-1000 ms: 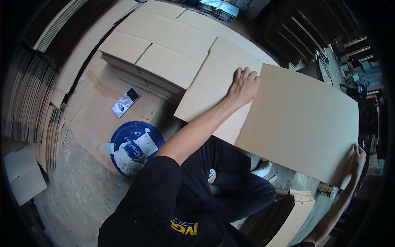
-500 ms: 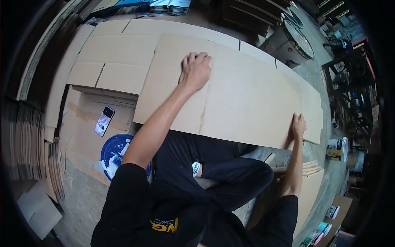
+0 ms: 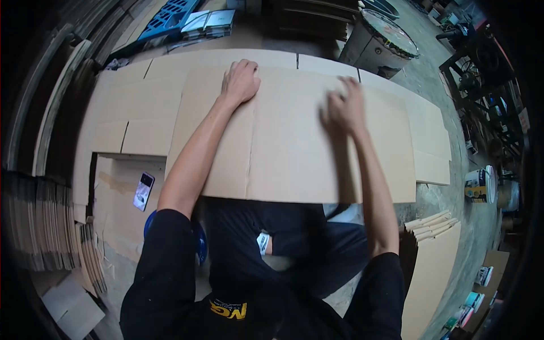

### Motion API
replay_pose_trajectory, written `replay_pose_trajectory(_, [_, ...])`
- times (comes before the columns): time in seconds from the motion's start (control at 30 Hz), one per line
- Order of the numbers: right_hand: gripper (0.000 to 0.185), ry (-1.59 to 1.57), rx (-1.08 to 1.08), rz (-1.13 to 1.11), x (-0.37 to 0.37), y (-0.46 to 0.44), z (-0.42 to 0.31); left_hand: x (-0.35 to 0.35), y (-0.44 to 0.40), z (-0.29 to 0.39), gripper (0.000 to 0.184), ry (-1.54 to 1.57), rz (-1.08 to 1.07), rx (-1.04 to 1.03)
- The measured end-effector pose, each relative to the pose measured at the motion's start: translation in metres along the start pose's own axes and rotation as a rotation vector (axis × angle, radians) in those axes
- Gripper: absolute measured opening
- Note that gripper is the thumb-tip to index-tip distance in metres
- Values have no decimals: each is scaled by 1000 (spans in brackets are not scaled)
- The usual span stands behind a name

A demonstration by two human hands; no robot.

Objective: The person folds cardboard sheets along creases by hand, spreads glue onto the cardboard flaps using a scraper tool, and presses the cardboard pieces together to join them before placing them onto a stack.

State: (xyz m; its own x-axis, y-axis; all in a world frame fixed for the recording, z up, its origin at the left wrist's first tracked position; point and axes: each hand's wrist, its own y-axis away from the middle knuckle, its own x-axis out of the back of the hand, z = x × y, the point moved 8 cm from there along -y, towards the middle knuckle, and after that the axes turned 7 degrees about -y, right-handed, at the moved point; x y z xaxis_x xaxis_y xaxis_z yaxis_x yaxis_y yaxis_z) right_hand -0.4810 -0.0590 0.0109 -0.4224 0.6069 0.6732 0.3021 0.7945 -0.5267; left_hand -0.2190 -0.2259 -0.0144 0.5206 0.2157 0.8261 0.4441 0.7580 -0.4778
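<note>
A large creased cardboard sheet [image 3: 294,164] lies flat before me, over other slotted cardboard [image 3: 147,96]. Near its far edge, my left hand [image 3: 241,82] rests on it beside the vertical crease, with fingers curled; what they hold, if anything, is hidden. My right hand [image 3: 345,105] is over the right half of the sheet, blurred by motion, with its fingers partly bent. Whether it touches the sheet I cannot tell. A phone [image 3: 144,191] lies on brown cardboard at the left.
A blue lid [image 3: 201,243] is mostly hidden behind my left arm. Cardboard stacks stand at the left [image 3: 39,221] and lower right [image 3: 433,266]. A metal drum [image 3: 379,42], a blue pallet [image 3: 169,18] and a white bucket [image 3: 480,185] stand beyond.
The sheet's right part has come down flat. My right hand has left its right edge and moved inward and away from me. My left hand stays near the crease. The view has shifted.
</note>
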Motion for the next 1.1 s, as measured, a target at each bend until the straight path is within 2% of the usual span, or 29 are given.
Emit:
replay_pose_trajectory(0.13, [51,-9,-45,-159,-85,-37,-37,-5,-1,-9,34,41,37,12])
replay_pose_trajectory(0.3, [45,169,-56,-216,-113,-43,-46,-2,4,-8,37,33,-53,24])
replay_pose_trajectory(0.63, [35,41,112,-91,-102,-47,-46,2,5,-9,36,79,-77,74])
replay_pose_trajectory(1.1, [36,44,53,-135,-107,-47,-44,-5,3,-7,31,83,-109,29])
